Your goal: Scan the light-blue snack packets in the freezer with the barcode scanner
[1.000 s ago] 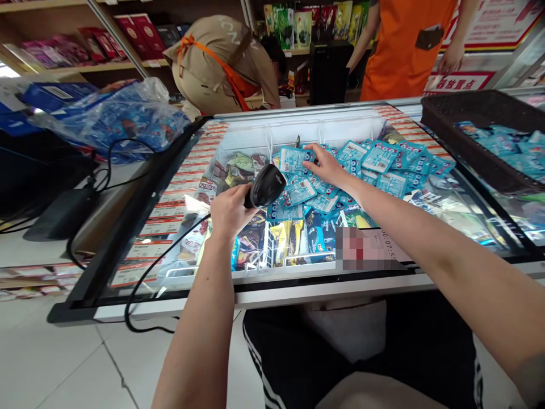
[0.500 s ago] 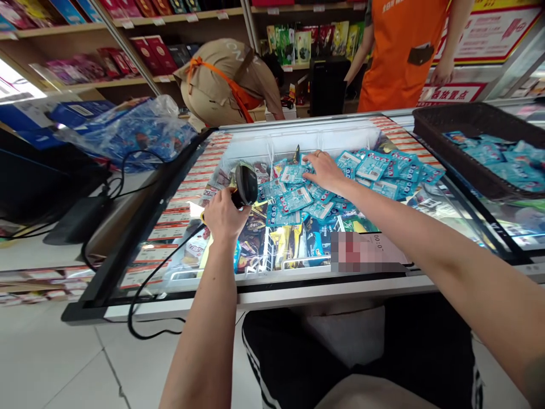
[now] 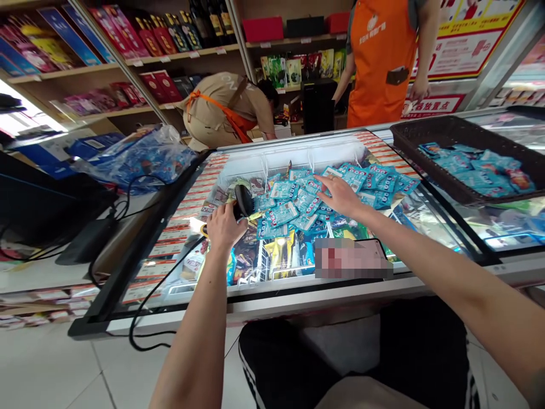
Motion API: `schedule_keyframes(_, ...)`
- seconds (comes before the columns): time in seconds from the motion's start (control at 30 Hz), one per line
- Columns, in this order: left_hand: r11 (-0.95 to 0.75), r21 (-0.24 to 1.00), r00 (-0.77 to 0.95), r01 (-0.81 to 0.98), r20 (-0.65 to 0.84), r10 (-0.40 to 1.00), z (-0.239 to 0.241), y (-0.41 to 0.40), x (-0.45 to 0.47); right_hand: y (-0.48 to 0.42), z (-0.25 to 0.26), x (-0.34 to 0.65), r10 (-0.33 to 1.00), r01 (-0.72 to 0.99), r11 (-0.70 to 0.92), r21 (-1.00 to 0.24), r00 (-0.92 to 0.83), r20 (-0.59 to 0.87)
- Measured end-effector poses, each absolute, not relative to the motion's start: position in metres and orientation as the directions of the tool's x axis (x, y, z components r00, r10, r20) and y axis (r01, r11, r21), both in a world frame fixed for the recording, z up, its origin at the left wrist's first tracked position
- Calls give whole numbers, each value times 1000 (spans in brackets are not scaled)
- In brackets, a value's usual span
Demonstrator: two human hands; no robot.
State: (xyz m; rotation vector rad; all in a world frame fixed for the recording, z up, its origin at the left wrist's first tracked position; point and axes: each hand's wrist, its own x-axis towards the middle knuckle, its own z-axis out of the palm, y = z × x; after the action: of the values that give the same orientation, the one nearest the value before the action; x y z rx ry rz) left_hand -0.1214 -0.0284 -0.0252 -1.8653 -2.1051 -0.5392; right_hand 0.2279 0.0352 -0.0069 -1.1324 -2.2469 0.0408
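My left hand [image 3: 224,228] is closed around the handle of a black barcode scanner [image 3: 244,201], whose head points toward the packets. A black cable runs from it over the front edge of the glass-topped freezer [image 3: 298,288]. Many small blue packets [image 3: 283,213], some with barcodes showing, lie in an overlapping pile on the glass. My right hand [image 3: 340,196] is over the middle of this pile, its fingers stretched out and apart. Its fingertips are at the packets; whether they touch one I cannot tell.
A phone [image 3: 368,250] lies on the glass near the front edge. To the right stands a brown basket [image 3: 443,128] with more blue packets. Behind the freezer are a bent-over person [image 3: 230,108] and a person in an orange apron [image 3: 381,62]. A plastic-wrapped bundle [image 3: 149,156] sits left.
My right hand has moved rightward across the pile. The scanner stays in my left hand with little movement. The camera view has shifted, showing more of the shelves and basket.
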Motion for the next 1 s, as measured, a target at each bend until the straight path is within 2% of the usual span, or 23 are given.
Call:
schedule_keyframes(0.13,4,140,-91,990,620,780,-19,-40,-113,19,-7,239,773,712,607,-353,-429,467)
schedule_keyframes(0.2,-13,170,-102,985,647,755,-15,-50,-99,10,-4,244,788,694,598,-401,-420,450)
schedule_keyframes(0.33,-69,262,-87,963,539,838,-10,-76,-44,-11,5,249,750,654,636,-409,-399,528)
schedule_keyframes(0.47,-235,251,78,939,512,856,-11,-92,17,-31,7,251,680,643,690,-332,-419,602)
schedule_keyframes(0.53,-275,235,132,932,487,863,-14,-94,37,-36,3,254,689,659,683,-316,-439,576)
schedule_keyframes(0.67,-246,280,108,928,429,897,-23,-97,49,-38,-3,267,765,681,622,-387,-423,486)
schedule_keyframes(0.8,-264,337,89,904,454,887,-33,-105,46,-42,-2,278,775,658,612,-438,-392,495)
schedule_keyframes(0.9,-266,439,43,858,454,890,-37,-112,46,-51,-1,283,769,607,623,-494,-357,531)
schedule_keyframes(1.0,-266,632,-50,728,437,898,-39,-116,46,-60,-5,290,790,508,605,-613,-283,544)
